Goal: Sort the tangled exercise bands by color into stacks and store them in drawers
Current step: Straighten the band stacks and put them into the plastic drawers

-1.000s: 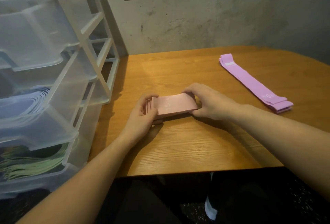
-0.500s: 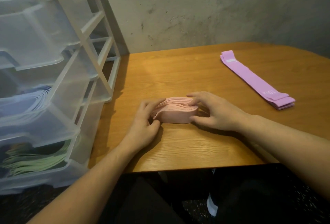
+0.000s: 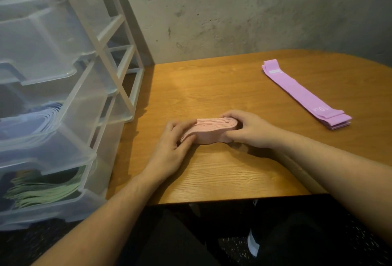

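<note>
Gripping opposite ends, the left hand and right hand hold the pink band stack (long axis roughly parallel to the table's front edge).

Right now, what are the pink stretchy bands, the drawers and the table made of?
Pink bands: probably matte woven elastic fabric; soft, folded layers without shine.
Drawers: clear, slightly frosted plastic; you can see bands through them.
Table: wood or wood-look laminate; grain lines, smooth satin surface.

Drawer unit at frame left, table to its right, folded band stack at table centre between both hands, flat bands at upper right.
</note>
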